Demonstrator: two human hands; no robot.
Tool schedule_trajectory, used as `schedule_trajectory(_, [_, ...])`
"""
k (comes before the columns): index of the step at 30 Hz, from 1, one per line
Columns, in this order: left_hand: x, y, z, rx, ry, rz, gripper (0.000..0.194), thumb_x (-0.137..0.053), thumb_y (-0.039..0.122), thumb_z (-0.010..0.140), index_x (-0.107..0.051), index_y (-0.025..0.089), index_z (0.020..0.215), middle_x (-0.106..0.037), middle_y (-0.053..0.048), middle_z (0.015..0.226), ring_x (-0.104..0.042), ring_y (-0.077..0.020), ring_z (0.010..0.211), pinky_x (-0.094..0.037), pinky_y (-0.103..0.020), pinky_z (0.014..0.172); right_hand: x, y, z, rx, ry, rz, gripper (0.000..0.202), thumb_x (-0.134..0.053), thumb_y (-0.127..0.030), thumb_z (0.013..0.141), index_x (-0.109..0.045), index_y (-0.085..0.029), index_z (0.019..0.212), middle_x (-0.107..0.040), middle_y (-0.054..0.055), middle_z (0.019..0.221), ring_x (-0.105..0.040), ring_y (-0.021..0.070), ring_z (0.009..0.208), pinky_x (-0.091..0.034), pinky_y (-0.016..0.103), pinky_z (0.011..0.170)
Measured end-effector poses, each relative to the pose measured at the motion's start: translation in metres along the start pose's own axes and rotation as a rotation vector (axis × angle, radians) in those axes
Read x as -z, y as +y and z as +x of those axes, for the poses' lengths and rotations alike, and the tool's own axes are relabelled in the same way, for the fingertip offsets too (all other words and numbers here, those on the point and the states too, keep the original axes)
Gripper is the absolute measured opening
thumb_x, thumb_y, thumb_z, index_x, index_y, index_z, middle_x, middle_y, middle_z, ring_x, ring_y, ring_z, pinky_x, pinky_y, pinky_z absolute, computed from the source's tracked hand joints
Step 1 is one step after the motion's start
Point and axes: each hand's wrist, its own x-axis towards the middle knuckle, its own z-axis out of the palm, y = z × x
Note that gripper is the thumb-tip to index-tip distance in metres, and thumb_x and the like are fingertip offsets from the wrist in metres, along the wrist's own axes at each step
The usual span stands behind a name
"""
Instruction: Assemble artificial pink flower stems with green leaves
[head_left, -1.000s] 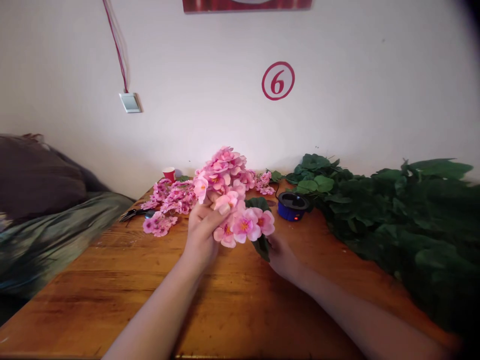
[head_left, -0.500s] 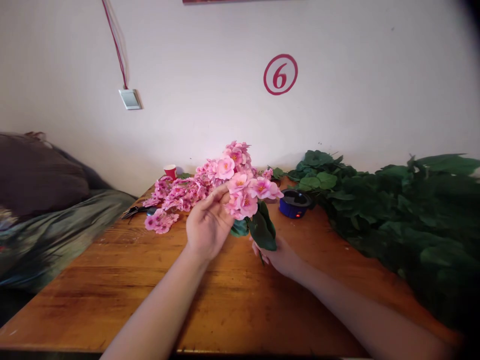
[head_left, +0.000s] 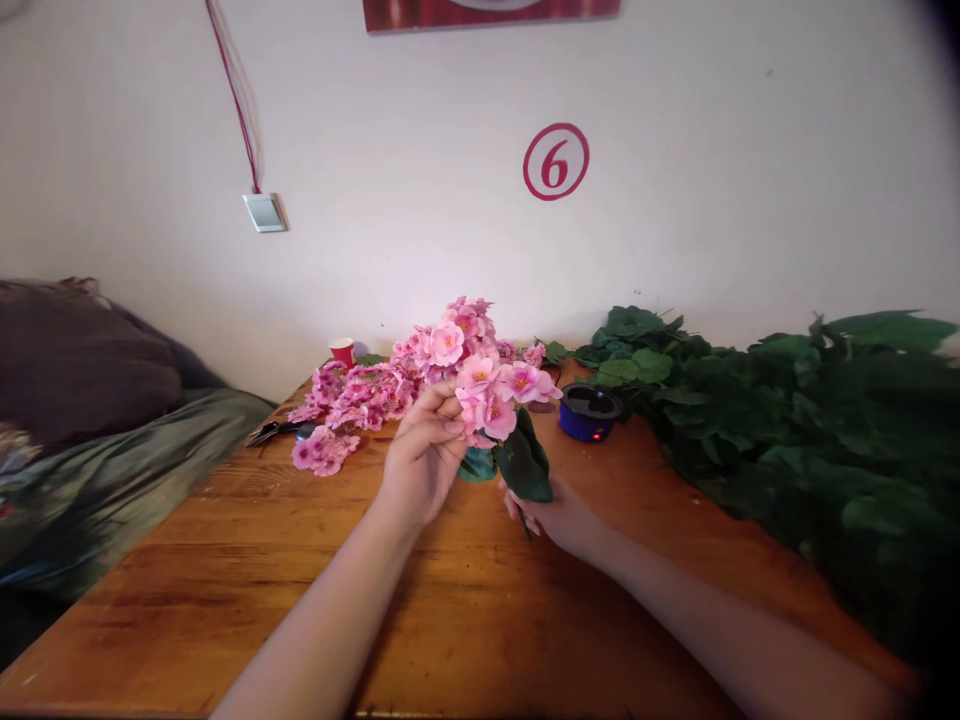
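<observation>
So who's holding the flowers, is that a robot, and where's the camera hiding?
No robot here, just a person with two bare hands. The camera is worn on their head, looking forward and down, so you see roughly what they see, with their arms reaching in from the bottom.

The right hand holds a pink bunch low down, by the stem, just under its dark green leaves. The left hand touches the blooms with its fingers.

Underneath is a wooden table. On its left lie more pink flowers, with a red and white cup behind them. On the right is a big heap of leaves, and beside it a blue pot with a little red light.
</observation>
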Motion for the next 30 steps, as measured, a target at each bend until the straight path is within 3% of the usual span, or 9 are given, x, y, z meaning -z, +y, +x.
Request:
schedule_trajectory(13, [0.003, -0.001, 0.001, -0.027, 0.087, 0.007, 0.022, -0.062, 0.014, 0.064, -0.066, 0.014, 0.086, -0.064, -0.003, 0.077, -0.057, -0.01, 0.068, -0.049, -0.02, 0.067, 0.0, 0.009, 0.004, 0.024, 0.018, 0.066, 0.021, -0.054, -0.041, 0.086, -0.053, -0.021, 0.089, -0.057, -0.002, 0.067, -0.043, 0.0077, 0.041, -0.036, 0.022, 0.041])
schedule_trajectory(19, [0.005, -0.001, 0.003, -0.053, 0.133, -0.015, 0.02, -0.062, 0.018, 0.066, -0.066, 0.015, 0.086, -0.064, -0.002, 0.079, -0.059, -0.0115, 0.071, -0.051, -0.022, 0.069, 0.001, 0.014, 0.006, 0.062, 0.024, 0.07, 0.026, -0.052, -0.046, 0.089, -0.049, -0.021, 0.084, -0.058, -0.002, 0.07, -0.045, 0.0077, 0.042, -0.036, 0.022, 0.042])
schedule_trajectory(26, [0.005, -0.001, 0.0, -0.182, 0.139, 0.112, 0.02, -0.071, 0.027, 0.075, -0.066, 0.016, 0.091, -0.064, -0.001, 0.085, -0.06, -0.0098, 0.072, -0.05, -0.019, 0.064, 0.001, 0.006, 0.003, 0.065, 0.098, 0.008, 0.018, -0.048, -0.037, 0.092, -0.046, -0.021, 0.083, -0.055, -0.003, 0.071, -0.043, 0.0072, 0.042, -0.036, 0.024, 0.044])
schedule_trajectory(30, [0.003, -0.001, 0.0, -0.294, 0.2, 0.181, 0.03, -0.078, 0.026, 0.074, -0.063, 0.019, 0.099, -0.067, -0.001, 0.092, -0.065, -0.0109, 0.08, -0.052, -0.02, 0.073, 0.002, 0.005, 0.003, 0.08, 0.169, -0.076, 0.02, -0.044, -0.036, 0.093, -0.045, -0.021, 0.08, -0.055, -0.004, 0.072, -0.044, 0.007, 0.042, -0.037, 0.024, 0.045])
